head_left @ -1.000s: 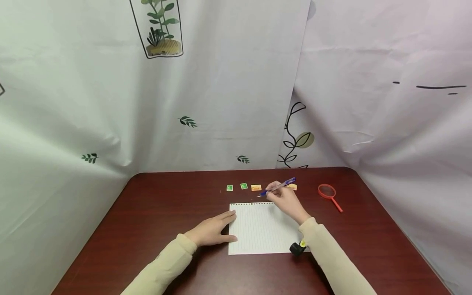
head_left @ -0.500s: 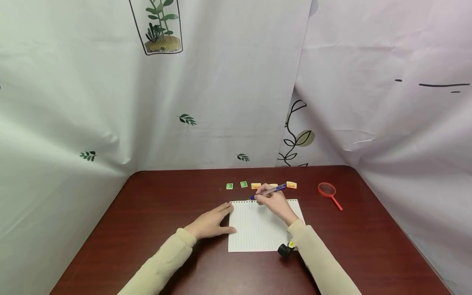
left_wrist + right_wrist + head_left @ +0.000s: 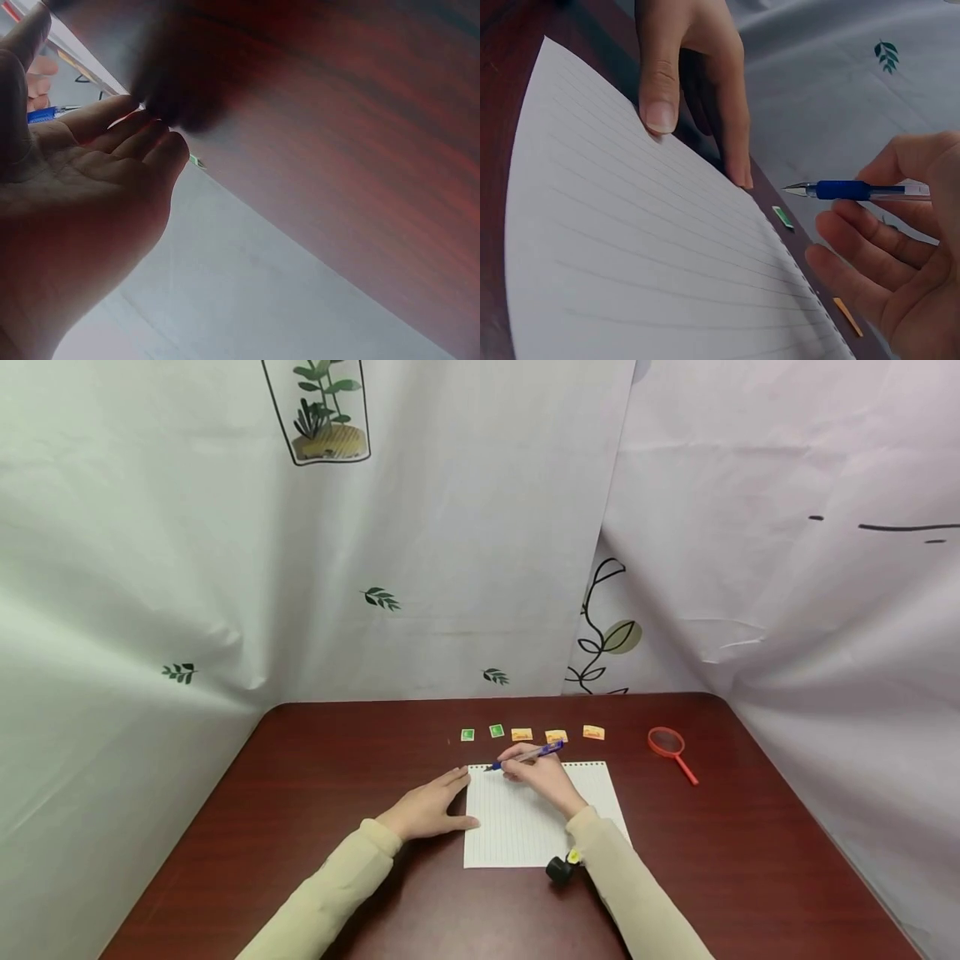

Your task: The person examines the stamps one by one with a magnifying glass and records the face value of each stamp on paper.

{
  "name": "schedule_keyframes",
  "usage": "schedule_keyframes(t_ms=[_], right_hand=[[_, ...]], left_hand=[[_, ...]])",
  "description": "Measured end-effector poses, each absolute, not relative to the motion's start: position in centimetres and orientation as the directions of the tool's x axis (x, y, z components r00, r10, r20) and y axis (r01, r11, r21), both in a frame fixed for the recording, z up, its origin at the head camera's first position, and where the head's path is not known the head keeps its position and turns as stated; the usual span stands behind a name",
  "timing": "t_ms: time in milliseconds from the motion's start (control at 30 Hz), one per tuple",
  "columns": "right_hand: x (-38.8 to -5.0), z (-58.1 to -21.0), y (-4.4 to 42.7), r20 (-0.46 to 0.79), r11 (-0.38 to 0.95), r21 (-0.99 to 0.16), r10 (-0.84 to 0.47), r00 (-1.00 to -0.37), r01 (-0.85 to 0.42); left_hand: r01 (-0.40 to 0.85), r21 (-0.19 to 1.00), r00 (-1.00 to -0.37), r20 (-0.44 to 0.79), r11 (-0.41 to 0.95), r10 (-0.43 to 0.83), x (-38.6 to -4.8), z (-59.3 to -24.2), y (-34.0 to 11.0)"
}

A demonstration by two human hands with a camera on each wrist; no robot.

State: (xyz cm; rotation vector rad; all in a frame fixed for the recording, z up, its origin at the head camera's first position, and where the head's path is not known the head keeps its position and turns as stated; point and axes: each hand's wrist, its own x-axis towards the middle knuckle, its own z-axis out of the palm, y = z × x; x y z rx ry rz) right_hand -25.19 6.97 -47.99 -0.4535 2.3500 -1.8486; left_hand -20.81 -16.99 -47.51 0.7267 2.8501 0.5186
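A sheet of lined paper (image 3: 517,827) with punched holes along its far edge lies on the dark red table. My right hand (image 3: 542,777) pinches a blue pen (image 3: 551,748) over the upper left part of the sheet. In the right wrist view the pen's tip (image 3: 799,190) points toward the left hand, and its blue grip sits between thumb and fingers. My left hand (image 3: 429,807) rests at the sheet's left edge, thumb and fingertips touching it, fingers fairly straight. The left wrist view shows its palm (image 3: 82,172) from below.
Beyond the sheet lie two green stamp-like pieces (image 3: 497,731) and three orange ones (image 3: 593,732) in a row. A red magnifying glass (image 3: 666,742) lies to the right. A white curtain (image 3: 480,527) hangs behind the table (image 3: 330,760). The right wrist carries a black camera (image 3: 558,870).
My right hand has carried the pen leftward and nearer, from beyond the sheet's far edge to above its upper left part. The left hand stays at the left edge.
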Motion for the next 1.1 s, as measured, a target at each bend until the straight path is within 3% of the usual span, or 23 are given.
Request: schedule_keyframes(t_ms=[200, 500, 1100], right_hand=[[-25.0, -48.5, 5.9, 0.099, 0.187, -0.970, -0.272, -0.957, -0.154], [-25.3, -48.9, 5.1, 0.118, 0.254, -0.952, -0.212, -0.970, -0.171], [-25.3, -49.3, 5.1, 0.118, 0.293, -0.936, -0.256, -0.959, -0.193]], left_hand=[[0.434, 0.367, -0.869, -0.070, 0.823, 0.490, -20.8, -47.6, -17.2], [0.445, 0.352, -0.867, -0.062, 0.823, 0.495, -21.0, -47.0, -17.0], [0.440, 0.373, -0.862, -0.079, 0.817, 0.500, -20.9, -47.7, -17.0]])
